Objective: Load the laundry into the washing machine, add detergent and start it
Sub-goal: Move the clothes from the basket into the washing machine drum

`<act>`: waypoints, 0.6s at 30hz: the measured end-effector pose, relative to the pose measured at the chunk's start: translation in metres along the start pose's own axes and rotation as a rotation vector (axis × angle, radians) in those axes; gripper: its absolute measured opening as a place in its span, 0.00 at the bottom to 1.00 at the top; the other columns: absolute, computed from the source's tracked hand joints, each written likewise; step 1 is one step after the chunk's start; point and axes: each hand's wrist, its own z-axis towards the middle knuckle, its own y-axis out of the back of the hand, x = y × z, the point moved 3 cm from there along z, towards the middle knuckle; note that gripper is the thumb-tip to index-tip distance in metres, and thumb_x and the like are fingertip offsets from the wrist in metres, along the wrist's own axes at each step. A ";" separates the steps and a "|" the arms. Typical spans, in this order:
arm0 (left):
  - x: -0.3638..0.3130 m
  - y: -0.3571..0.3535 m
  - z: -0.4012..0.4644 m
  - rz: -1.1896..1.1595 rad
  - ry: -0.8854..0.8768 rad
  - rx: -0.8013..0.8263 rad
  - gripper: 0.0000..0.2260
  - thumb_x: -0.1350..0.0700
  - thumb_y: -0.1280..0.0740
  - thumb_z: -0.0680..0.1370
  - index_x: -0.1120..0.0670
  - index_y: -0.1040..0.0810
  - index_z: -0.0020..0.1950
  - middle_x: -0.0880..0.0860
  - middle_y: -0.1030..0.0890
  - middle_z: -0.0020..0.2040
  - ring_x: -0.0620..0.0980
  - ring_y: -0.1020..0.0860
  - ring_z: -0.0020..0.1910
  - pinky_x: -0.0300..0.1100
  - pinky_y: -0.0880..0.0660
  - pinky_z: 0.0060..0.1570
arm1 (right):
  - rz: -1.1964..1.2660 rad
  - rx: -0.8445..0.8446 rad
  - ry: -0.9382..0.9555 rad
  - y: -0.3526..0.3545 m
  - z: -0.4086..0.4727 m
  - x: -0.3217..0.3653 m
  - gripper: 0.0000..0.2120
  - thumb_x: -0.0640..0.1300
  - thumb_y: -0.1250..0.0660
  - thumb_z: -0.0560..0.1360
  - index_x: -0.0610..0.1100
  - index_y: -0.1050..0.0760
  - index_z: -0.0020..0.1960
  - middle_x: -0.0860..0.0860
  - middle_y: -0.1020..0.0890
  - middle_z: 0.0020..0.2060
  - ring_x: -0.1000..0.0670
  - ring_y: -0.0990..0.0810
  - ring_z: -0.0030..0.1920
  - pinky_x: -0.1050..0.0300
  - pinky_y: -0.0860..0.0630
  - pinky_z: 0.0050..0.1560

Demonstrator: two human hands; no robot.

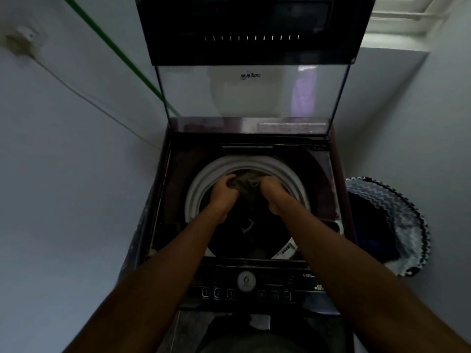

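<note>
1. Top-loading washer [163, 200] in the middle of the scene, lid [251, 93] raised upright at the far side, glass panel showing an upside-down logo.
2. Drum [201, 184] open, pale ring around a dark inside; some dark laundry [244, 228] already lying low in it, details too dim to tell.
3. Left hand [224, 191] over the drum mouth, fingers curled round the left end of an olive-brown garment [246, 183].
4. Right hand [271, 191] just beside it, fingers curled round the right end of the same garment.
5. Garment bunched between the two hands, at the far part of the drum opening, just above the rim.
6. Control panel [254, 286] along the near edge, round dial in the middle, rows of buttons left and right of it.
7. Laundry basket [390, 200] on the floor right of the washer, zigzag pattern, dark cloth inside.
8. Green line [114, 50] running diagonally across the left wall toward the lid.
</note>
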 end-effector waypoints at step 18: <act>-0.044 -0.111 -0.006 0.184 -0.341 0.247 0.10 0.65 0.34 0.76 0.55 0.21 0.56 0.51 0.17 0.47 0.45 0.21 0.40 0.35 0.25 0.36 | 0.047 -0.270 0.299 0.101 -0.019 0.024 0.07 0.31 0.35 0.73 0.40 0.22 0.44 0.45 0.18 0.34 0.51 0.21 0.30 0.57 0.23 0.33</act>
